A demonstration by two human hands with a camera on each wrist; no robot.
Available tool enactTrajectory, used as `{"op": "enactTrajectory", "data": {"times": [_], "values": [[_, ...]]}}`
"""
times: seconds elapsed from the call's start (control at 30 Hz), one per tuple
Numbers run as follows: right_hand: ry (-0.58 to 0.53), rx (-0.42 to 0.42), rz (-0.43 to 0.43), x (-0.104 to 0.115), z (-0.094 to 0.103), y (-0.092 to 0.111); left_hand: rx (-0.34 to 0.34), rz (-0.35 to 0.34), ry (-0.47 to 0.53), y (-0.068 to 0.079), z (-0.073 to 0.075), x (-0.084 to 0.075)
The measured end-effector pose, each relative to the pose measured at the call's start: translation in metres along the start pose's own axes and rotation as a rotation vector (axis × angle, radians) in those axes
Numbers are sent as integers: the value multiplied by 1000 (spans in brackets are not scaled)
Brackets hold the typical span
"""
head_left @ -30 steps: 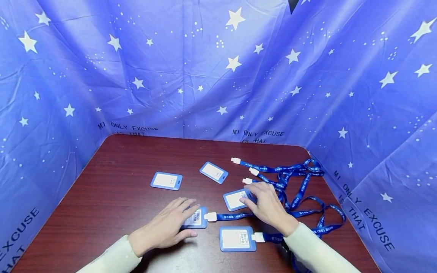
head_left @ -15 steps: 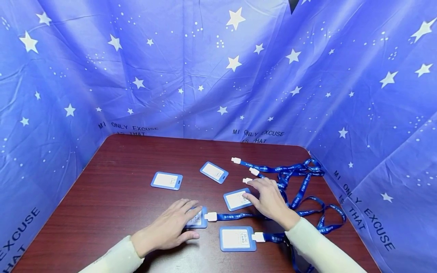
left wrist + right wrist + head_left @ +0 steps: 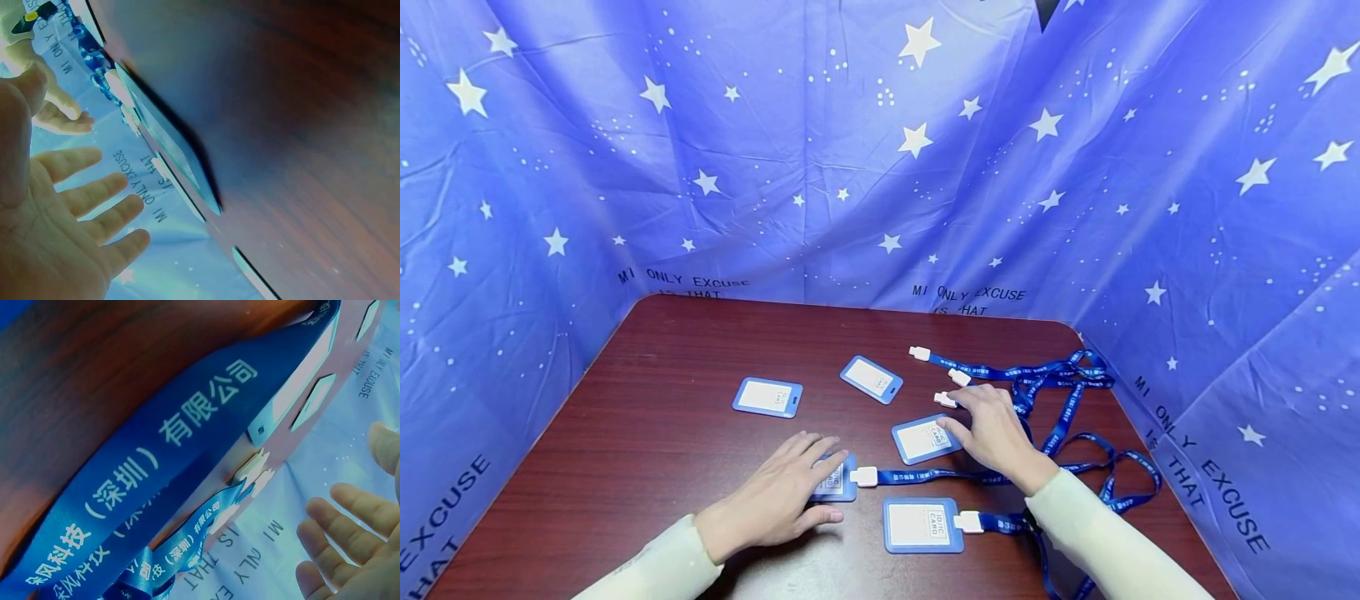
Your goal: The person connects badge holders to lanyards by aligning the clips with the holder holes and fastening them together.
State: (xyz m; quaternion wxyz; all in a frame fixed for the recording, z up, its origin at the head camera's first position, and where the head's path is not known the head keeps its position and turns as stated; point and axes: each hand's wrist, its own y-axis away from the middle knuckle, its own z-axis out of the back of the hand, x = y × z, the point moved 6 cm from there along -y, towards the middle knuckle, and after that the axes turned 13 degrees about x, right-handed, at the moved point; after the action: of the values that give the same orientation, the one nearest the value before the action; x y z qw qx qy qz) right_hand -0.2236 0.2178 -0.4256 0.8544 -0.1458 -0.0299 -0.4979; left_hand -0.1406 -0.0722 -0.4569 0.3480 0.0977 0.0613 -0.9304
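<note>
My left hand hovers palm down with fingers spread, covering part of a blue ID card holder clipped to a lanyard. The left wrist view shows that palm holding nothing, fingers apart above the tabletop. My right hand is over the blue lanyards, its index fingertip right by a white lanyard clip and its thumb at the end of a tilted card holder. In the right wrist view its fingers are loosely bent with nothing between them. Another card holder, clipped to a lanyard, lies in front.
Two loose card holders lie farther back, a left one and a middle one. Two more white clips, a far one and a nearer one, end lanyards tangled at the right. A starry blue curtain encloses the table.
My right hand has drawn slightly right, uncovering more of the tilted card holder, its fingertips now nearer the white clip. My left hand has shifted slightly right. The card holders lie as before.
</note>
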Motion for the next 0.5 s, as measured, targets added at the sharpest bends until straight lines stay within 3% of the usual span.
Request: {"op": "enactTrajectory", "data": {"times": [0.27, 0.5], "values": [[20, 32, -26, -6, 0, -4, 21, 10, -31, -3, 0, -1], [33, 61, -48, -11, -1, -8, -14, -12, -57, -3, 2, -3]]}}
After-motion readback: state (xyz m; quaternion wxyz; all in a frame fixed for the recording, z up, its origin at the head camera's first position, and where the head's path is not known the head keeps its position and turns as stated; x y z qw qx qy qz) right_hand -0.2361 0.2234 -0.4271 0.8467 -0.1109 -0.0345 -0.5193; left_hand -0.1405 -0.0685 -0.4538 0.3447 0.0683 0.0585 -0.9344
